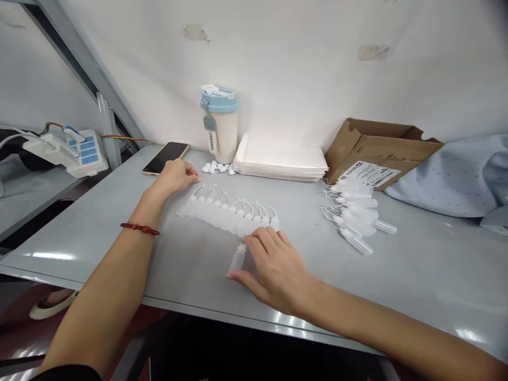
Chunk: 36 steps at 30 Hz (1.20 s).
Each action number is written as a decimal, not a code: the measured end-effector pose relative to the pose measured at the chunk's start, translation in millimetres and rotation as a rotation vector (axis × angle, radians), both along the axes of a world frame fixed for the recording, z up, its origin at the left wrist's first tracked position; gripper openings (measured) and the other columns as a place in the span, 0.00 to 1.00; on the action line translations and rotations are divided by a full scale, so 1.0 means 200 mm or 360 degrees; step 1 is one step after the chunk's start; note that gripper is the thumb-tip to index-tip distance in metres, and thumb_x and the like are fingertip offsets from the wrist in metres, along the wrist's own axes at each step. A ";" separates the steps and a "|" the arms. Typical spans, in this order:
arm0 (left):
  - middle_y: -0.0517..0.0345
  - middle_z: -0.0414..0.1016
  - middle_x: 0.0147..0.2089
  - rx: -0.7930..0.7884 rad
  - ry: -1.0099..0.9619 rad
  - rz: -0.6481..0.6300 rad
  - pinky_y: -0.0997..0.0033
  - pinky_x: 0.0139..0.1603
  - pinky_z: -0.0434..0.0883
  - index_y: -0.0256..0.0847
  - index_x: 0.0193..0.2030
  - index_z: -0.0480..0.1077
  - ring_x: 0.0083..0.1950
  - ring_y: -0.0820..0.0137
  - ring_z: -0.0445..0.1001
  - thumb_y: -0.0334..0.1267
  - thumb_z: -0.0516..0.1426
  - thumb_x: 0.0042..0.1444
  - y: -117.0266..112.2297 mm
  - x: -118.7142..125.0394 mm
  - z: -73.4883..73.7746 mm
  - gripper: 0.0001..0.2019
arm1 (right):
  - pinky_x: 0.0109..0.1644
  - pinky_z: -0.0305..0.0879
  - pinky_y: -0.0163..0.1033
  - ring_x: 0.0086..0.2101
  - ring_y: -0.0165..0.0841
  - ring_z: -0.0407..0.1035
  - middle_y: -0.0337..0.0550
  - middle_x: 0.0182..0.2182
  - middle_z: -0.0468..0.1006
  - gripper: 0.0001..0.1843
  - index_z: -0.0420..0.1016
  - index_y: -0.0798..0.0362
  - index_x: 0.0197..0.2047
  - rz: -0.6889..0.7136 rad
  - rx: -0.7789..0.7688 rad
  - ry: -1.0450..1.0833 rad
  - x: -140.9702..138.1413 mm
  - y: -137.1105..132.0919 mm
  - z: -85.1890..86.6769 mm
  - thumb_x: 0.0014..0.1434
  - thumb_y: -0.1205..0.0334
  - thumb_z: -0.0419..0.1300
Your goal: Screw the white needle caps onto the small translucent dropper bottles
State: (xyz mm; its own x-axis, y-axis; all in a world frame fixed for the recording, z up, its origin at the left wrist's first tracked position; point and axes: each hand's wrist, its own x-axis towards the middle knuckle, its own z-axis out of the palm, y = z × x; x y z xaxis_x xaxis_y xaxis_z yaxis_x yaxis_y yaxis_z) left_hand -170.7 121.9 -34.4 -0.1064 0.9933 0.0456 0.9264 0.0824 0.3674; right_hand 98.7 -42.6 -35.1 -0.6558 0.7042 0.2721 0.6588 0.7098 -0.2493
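My right hand (278, 267) holds a small translucent plastic bottle (237, 258) between thumb and fingers, the thumb at its base and a fingertip by its neck. The bottle's top shows no cap or string. Just beyond lies a row of similar small bottles (222, 214), side by side, with white caps and looped white strings. My left hand (175, 175) is at the row's far left end, fingers curled together; whether something small is pinched in them is hidden. Close to its fingertips lies a little heap of white caps (218, 168).
Behind the caps stand a blue-lidded cup (224, 129) and a stack of white envelopes (281, 161). A phone (165, 157) lies at left, near a power strip (85, 153). On the right are a cardboard box (381, 151), more stringed bottles (355, 211) and pale blue cloth (456, 177).
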 end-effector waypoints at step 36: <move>0.64 0.71 0.21 -0.0402 -0.1839 -0.0708 0.77 0.27 0.67 0.38 0.34 0.71 0.24 0.77 0.69 0.39 0.67 0.45 -0.48 0.67 0.12 0.12 | 0.43 0.62 0.38 0.36 0.29 0.60 0.36 0.36 0.60 0.26 0.52 0.43 0.49 -0.0149 -0.1080 0.1014 0.37 0.13 0.04 0.53 0.63 0.64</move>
State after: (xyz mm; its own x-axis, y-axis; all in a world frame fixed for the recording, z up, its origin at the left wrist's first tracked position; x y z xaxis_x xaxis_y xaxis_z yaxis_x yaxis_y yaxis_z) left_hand -36.7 25.5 -10.2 0.3872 0.9208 -0.0466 0.0417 0.0330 0.9986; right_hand 173.2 -16.9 -26.7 -0.4571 0.8865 0.0720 0.3025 0.2311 -0.9247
